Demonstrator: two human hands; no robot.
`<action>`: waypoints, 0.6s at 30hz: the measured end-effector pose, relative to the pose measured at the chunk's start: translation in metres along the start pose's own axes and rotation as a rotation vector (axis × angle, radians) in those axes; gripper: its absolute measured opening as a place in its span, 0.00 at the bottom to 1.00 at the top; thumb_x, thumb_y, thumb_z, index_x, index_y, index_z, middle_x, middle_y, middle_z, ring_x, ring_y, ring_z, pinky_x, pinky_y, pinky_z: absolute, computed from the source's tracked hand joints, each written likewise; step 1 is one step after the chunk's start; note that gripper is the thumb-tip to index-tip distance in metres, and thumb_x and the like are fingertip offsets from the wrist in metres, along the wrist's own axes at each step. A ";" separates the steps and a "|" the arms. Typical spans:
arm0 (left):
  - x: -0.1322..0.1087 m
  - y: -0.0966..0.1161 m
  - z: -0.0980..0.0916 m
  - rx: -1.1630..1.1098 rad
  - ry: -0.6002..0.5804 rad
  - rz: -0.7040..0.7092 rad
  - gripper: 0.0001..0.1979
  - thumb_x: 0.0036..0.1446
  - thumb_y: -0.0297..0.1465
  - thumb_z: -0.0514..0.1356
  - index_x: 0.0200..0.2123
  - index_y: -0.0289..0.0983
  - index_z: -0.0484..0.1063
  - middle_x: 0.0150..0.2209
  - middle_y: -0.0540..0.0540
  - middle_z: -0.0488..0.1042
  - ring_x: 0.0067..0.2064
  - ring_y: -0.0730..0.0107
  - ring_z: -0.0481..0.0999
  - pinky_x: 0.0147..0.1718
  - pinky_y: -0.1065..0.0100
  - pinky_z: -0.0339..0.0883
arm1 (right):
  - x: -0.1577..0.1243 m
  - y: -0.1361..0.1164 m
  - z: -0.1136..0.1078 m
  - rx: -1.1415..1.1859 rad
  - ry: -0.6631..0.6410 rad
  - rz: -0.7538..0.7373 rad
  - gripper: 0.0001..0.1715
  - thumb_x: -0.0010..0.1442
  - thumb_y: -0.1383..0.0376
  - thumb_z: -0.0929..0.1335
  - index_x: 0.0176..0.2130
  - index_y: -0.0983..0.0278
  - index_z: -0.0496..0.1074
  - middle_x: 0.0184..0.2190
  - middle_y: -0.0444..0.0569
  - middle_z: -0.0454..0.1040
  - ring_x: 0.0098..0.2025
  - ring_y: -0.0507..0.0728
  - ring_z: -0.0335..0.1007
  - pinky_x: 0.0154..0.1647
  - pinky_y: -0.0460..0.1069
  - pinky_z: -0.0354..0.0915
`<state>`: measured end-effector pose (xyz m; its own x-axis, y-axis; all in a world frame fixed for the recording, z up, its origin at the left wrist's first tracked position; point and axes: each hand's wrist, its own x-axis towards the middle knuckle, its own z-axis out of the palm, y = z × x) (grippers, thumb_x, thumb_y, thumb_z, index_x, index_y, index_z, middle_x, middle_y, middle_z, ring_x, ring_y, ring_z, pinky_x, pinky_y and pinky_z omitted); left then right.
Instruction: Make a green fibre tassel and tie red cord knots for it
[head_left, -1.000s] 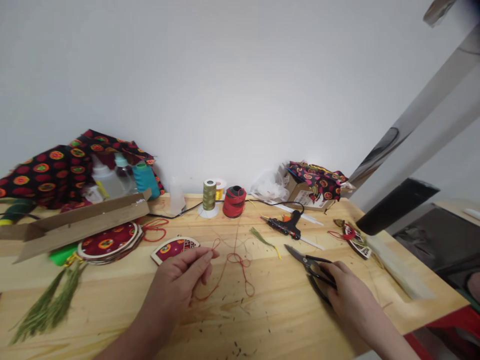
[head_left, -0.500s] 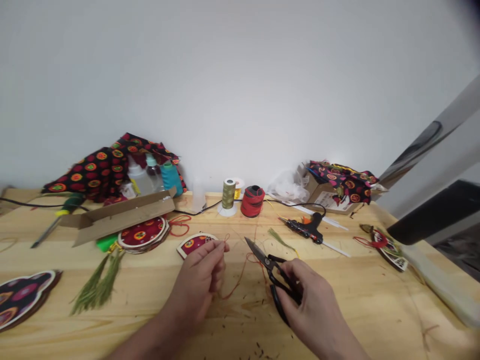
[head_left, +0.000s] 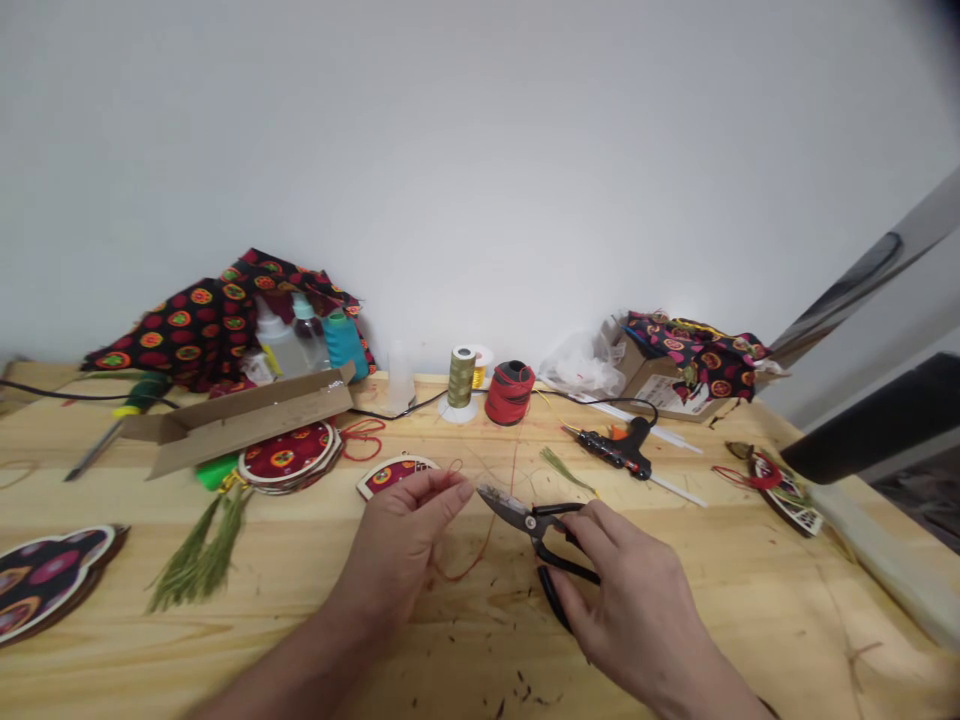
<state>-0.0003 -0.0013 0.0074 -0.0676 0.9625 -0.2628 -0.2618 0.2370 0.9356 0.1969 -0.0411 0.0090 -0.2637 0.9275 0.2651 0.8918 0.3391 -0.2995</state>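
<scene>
The left hand hides an end of red cord, the right hand part of the scissors.

Scissors: dull metal blades, glossy black handles.
Red thread: matt, fine fibre.
Tabletop: smooth pale wood, lightly varnished.
Crumpled cloth: matt printed fabric.
Box: rough brown cardboard.
Bottles: semi-translucent plastic.

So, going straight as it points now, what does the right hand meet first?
Probably the left hand: the scissors in the right hand point at its fingertips, though depth is unclear.
</scene>
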 end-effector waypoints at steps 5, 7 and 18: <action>-0.001 0.002 -0.002 0.355 0.010 0.182 0.12 0.40 0.35 0.68 0.31 0.38 0.79 0.19 0.54 0.67 0.23 0.74 0.64 0.22 0.73 0.57 | -0.001 0.000 -0.005 -0.135 -0.001 -0.094 0.11 0.53 0.65 0.64 0.39 0.62 0.68 0.34 0.51 0.70 0.34 0.58 0.68 0.29 0.50 0.64; -0.002 0.001 -0.002 0.440 -0.003 0.210 0.16 0.39 0.36 0.68 0.35 0.39 0.79 0.15 0.57 0.58 0.19 0.76 0.58 0.19 0.73 0.52 | -0.001 0.000 -0.006 -0.184 -0.001 -0.127 0.10 0.53 0.65 0.64 0.39 0.62 0.68 0.34 0.51 0.69 0.34 0.58 0.67 0.28 0.50 0.63; -0.004 0.000 0.001 0.547 -0.102 0.165 0.07 0.43 0.36 0.65 0.24 0.38 0.78 0.15 0.54 0.64 0.18 0.76 0.57 0.18 0.74 0.49 | -0.003 -0.002 -0.014 -0.314 0.084 -0.276 0.05 0.53 0.67 0.64 0.33 0.64 0.68 0.30 0.50 0.68 0.31 0.58 0.63 0.27 0.51 0.59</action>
<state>0.0013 -0.0049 0.0084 0.0352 0.9939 -0.1044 0.2815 0.0904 0.9553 0.2009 -0.0463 0.0214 -0.4889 0.7882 0.3738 0.8641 0.4964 0.0834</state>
